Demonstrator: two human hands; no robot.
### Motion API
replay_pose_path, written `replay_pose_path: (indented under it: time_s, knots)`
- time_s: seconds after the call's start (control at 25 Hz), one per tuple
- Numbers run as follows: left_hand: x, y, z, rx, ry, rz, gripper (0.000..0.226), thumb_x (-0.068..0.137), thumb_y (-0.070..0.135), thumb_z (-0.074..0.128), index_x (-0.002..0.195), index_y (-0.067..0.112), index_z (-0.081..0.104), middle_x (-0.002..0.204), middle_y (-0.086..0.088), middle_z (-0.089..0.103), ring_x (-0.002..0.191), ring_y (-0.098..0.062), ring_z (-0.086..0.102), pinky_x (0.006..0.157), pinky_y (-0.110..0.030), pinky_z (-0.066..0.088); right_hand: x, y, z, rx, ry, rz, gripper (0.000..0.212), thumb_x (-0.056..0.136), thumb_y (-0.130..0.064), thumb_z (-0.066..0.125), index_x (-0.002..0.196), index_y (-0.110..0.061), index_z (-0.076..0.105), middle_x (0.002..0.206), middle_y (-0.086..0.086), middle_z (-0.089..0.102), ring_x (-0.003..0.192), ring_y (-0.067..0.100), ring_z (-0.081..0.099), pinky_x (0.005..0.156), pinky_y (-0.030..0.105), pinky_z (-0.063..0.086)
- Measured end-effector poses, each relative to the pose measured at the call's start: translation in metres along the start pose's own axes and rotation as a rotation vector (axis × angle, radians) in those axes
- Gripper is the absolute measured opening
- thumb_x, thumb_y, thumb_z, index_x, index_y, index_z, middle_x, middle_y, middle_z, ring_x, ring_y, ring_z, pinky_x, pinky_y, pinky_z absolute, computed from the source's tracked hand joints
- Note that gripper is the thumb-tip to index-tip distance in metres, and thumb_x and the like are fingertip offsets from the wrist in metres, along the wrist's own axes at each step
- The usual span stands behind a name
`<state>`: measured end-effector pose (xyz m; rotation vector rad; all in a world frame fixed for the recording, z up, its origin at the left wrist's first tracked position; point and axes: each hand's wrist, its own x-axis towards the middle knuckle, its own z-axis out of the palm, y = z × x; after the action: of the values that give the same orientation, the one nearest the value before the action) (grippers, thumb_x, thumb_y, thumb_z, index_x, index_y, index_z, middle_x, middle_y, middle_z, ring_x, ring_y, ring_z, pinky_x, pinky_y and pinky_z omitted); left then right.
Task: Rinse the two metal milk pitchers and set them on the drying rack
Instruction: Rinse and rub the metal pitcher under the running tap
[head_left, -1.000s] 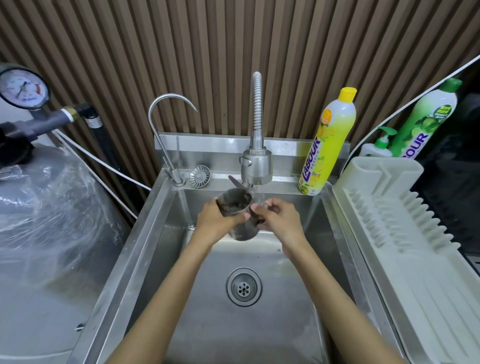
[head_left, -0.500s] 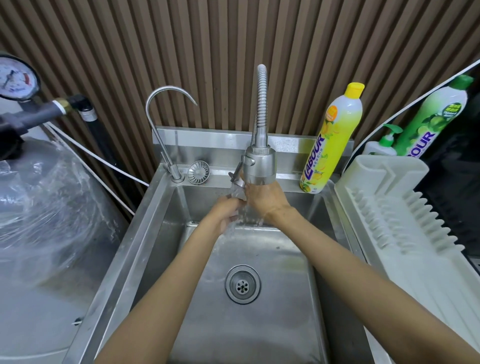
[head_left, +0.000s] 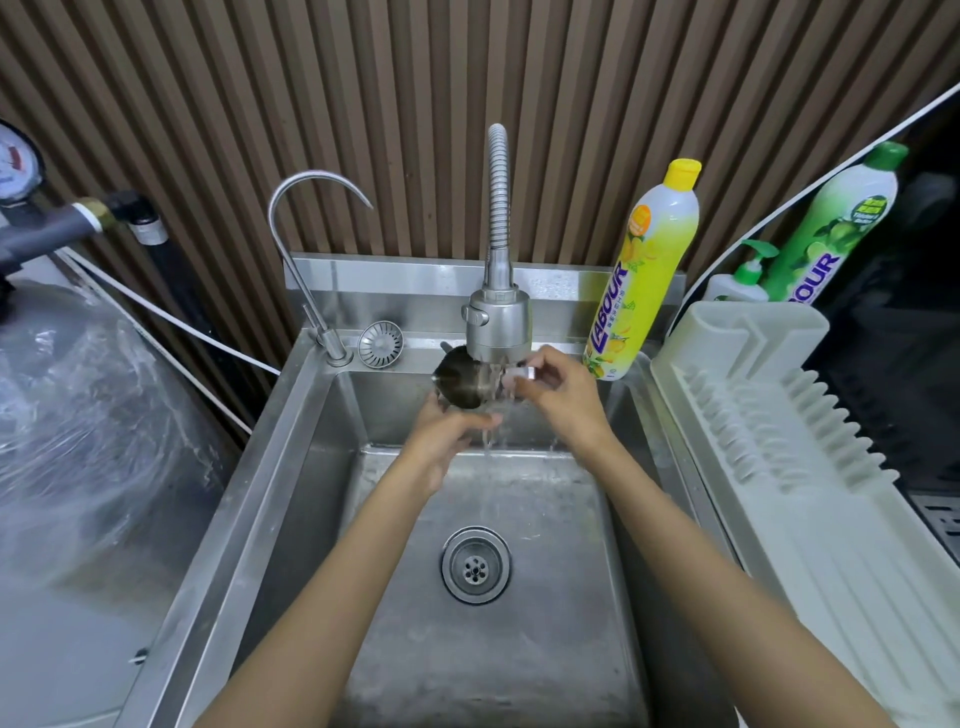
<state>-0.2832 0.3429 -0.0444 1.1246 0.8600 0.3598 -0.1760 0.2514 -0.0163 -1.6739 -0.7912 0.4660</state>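
A single metal milk pitcher (head_left: 460, 384) is tilted on its side under the spray faucet head (head_left: 498, 327), above the back of the steel sink (head_left: 270, 467). Water runs over it and down into the basin. My left hand (head_left: 447, 439) cups the pitcher from below. My right hand (head_left: 563, 397) pinches a shiny part at the pitcher's right side, which looks like its handle. The white plastic drying rack (head_left: 779, 426) stands right of the sink with nothing on it. I see no second pitcher.
A thin gooseneck tap (head_left: 311, 218) and a loose strainer (head_left: 381, 344) sit at the sink's back left. A yellow soap bottle (head_left: 649, 270) stands at the back right, with a green one (head_left: 826, 234) behind the rack. The drain (head_left: 475, 566) is mid-basin. A plastic-wrapped tank (head_left: 78, 441) fills the left.
My right hand has come down from the faucet head to the pitcher's right side. Water now flows steadily, and the pitcher sits higher, right under the spray.
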Motion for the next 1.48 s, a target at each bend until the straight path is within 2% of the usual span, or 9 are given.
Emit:
replay_pose_path:
  time_s: [0.24, 0.36, 0.68, 0.8, 0.96, 1.16, 1.24, 1.32, 1.48]
  knots:
    - [-0.035, 0.008, 0.001, 0.132, -0.015, 0.292, 0.071, 0.074, -0.014, 0.058, 0.137, 0.014, 0.041, 0.132, 0.002, 0.051, 0.128, -0.013, 0.044, 0.100, -0.025, 0.039, -0.023, 0.011, -0.020, 0.422, 0.051, 0.238, 0.028, 0.080, 0.000, 0.064, 0.061, -0.012, 0.047, 0.095, 0.008, 0.068, 0.085, 0.015, 0.064, 0.082, 0.032, 0.055]
    - [-0.040, 0.013, -0.010, -0.118, 0.081, 0.203, 0.052, 0.086, -0.014, 0.033, 0.131, 0.008, 0.048, 0.131, -0.006, 0.053, 0.132, -0.021, 0.044, 0.110, -0.035, 0.036, -0.029, 0.008, -0.020, 0.333, -0.009, 0.225, 0.028, 0.079, -0.001, 0.066, 0.060, -0.012, 0.048, 0.092, 0.004, 0.070, 0.079, 0.010, 0.066, 0.076, 0.029, 0.056]
    - [-0.037, 0.007, -0.019, -0.144, 0.068, -0.002, 0.023, 0.097, 0.023, 0.037, 0.098, 0.019, 0.060, 0.109, -0.002, 0.063, 0.105, -0.016, 0.055, 0.098, -0.037, 0.038, -0.034, 0.011, -0.006, 0.344, 0.049, 0.283, 0.029, 0.078, 0.003, 0.066, 0.061, -0.010, 0.046, 0.114, 0.026, 0.065, 0.108, 0.023, 0.063, 0.092, 0.048, 0.051]
    - [-0.031, 0.001, -0.020, -0.143, 0.042, -0.109, 0.029, 0.097, 0.034, 0.037, 0.093, 0.017, 0.059, 0.113, -0.008, 0.058, 0.089, -0.015, 0.056, 0.087, -0.037, 0.045, -0.038, 0.012, -0.009, 0.411, -0.004, 0.318, 0.029, 0.080, 0.003, 0.064, 0.061, -0.009, 0.046, 0.106, 0.025, 0.065, 0.112, 0.025, 0.062, 0.090, 0.048, 0.052]
    - [-0.022, -0.007, -0.023, -0.288, -0.132, -0.370, 0.063, 0.088, 0.057, 0.041, 0.130, 0.010, 0.046, 0.133, -0.023, 0.046, 0.104, -0.039, 0.055, 0.085, -0.051, 0.051, -0.036, 0.010, -0.011, 0.329, 0.013, 0.253, 0.030, 0.077, 0.003, 0.067, 0.058, -0.010, 0.047, 0.103, 0.025, 0.068, 0.112, 0.022, 0.063, 0.088, 0.044, 0.052]
    - [-0.020, -0.004, -0.020, -0.619, -0.350, -0.554, 0.078, 0.073, 0.060, 0.061, 0.122, -0.001, 0.051, 0.122, -0.032, 0.057, 0.105, -0.050, 0.058, 0.080, -0.053, 0.055, -0.042, 0.016, -0.022, 0.195, -0.196, 0.126, 0.029, 0.076, 0.003, 0.067, 0.064, -0.012, 0.046, 0.119, 0.014, 0.066, 0.106, 0.019, 0.065, 0.088, 0.024, 0.052]
    - [-0.019, 0.001, -0.008, -0.489, -0.307, -0.511, 0.069, 0.071, 0.044, 0.069, 0.124, 0.002, 0.052, 0.114, -0.025, 0.063, 0.093, -0.045, 0.064, 0.076, -0.049, 0.057, -0.046, 0.023, -0.028, 0.185, -0.268, 0.091, 0.027, 0.076, 0.002, 0.066, 0.068, -0.012, 0.045, 0.125, 0.007, 0.063, 0.116, 0.013, 0.059, 0.092, 0.016, 0.047]
    - [-0.016, 0.003, 0.005, -0.260, -0.252, -0.333, 0.071, 0.069, 0.026, 0.075, 0.132, 0.012, 0.044, 0.114, -0.014, 0.063, 0.092, -0.033, 0.065, 0.077, -0.044, 0.057, -0.048, 0.033, -0.034, 0.292, -0.258, 0.144, 0.021, 0.071, -0.008, 0.068, 0.082, -0.012, 0.051, 0.134, 0.001, 0.056, 0.122, 0.010, 0.054, 0.100, 0.026, 0.043]
    - [-0.018, 0.006, 0.022, 0.091, -0.201, 0.094, 0.085, 0.060, 0.004, 0.076, 0.131, 0.024, 0.035, 0.120, -0.003, 0.059, 0.102, -0.021, 0.060, 0.082, -0.039, 0.050, -0.044, 0.042, -0.033, 0.345, -0.278, 0.400, 0.072, 0.072, -0.033, 0.073, 0.134, -0.029, 0.037, 0.128, 0.004, 0.058, 0.107, 0.017, 0.060, 0.103, 0.049, 0.044]
